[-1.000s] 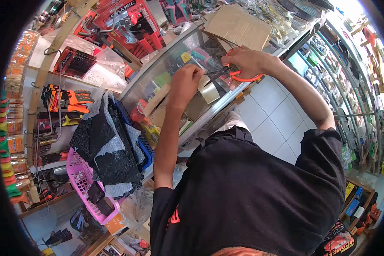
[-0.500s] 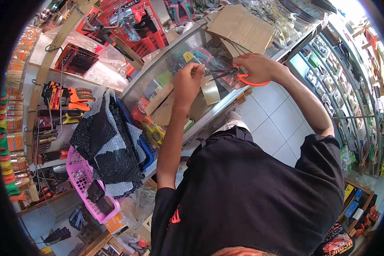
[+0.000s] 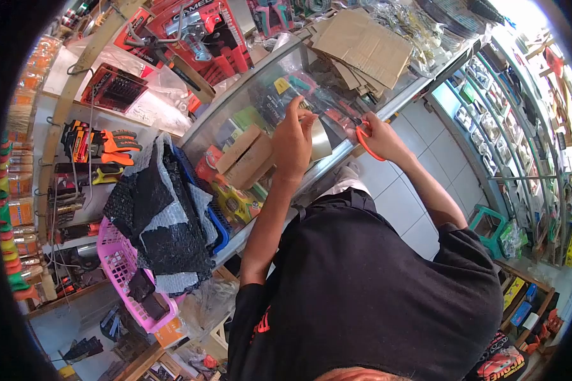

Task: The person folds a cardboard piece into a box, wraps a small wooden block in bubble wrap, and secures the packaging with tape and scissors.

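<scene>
Currently above glass bench (image 3: 321, 173): scissors (image 3: 363, 141), gripped at orange handle by fingers of right hand (image 3: 382, 135). Probably light, stiff, smooth; hold by handle loops. Left hand (image 3: 292, 141): partly curled; cannot tell whether gripping anything.

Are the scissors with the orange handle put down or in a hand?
In a hand: the right hand grips the scissors by their orange handle.

One left grip (image 3: 293, 138), one right grip (image 3: 382, 136), one pair of scissors (image 3: 365, 144), one pink basket (image 3: 111, 244), one blue basket (image 3: 218, 228), several flat cardboard sheets (image 3: 364, 47) (too overlapped for an exact count).
</scene>
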The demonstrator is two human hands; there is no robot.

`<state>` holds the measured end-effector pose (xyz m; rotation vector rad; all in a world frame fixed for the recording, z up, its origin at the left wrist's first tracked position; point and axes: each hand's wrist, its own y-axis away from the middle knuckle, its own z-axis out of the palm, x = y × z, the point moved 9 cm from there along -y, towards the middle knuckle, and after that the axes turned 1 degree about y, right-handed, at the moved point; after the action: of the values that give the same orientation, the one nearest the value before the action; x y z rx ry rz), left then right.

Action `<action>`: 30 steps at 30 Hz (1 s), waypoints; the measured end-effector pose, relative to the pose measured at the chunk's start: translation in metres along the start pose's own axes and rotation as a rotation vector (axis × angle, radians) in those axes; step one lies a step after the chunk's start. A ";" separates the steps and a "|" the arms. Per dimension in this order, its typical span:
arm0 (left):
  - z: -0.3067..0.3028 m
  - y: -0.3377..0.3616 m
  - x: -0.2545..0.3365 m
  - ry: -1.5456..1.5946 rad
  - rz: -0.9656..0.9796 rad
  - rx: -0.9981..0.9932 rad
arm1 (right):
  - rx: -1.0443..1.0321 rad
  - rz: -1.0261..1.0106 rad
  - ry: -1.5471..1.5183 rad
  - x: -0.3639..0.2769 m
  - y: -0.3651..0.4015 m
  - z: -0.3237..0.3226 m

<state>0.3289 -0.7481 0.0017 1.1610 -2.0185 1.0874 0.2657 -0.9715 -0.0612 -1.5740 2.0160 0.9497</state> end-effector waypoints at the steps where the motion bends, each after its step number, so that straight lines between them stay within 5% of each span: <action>1: -0.001 -0.001 0.003 -0.027 0.042 0.010 | 0.019 0.039 -0.078 -0.002 0.002 0.000; 7: -0.005 0.001 0.011 0.036 0.248 0.156 | 0.174 -0.009 -0.300 -0.003 0.012 0.040; 11: -0.010 0.003 0.006 0.142 0.202 0.202 | 0.239 -0.075 -0.828 -0.022 0.016 0.065; 15: -0.020 0.006 0.010 0.218 0.193 0.304 | 0.178 -0.007 -0.679 -0.034 0.018 0.074; 18: -0.031 0.010 0.019 0.850 -0.265 0.232 | 0.188 -0.037 -0.702 -0.028 0.008 0.082; 21: -0.042 0.016 0.048 1.506 -0.303 0.055 | 0.180 -0.045 -0.703 -0.033 0.008 0.079; 25: -0.060 0.024 0.075 1.564 -0.223 -0.076 | 0.176 -0.072 -0.678 -0.033 0.003 0.076; 30: -0.073 0.037 0.096 1.190 -0.129 -0.094 | 0.166 -0.081 -0.602 -0.047 -0.001 0.061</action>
<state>0.2570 -0.7154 0.1004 0.3641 -1.0157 1.1749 0.2747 -0.8954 -0.0713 -1.0984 1.5503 1.0392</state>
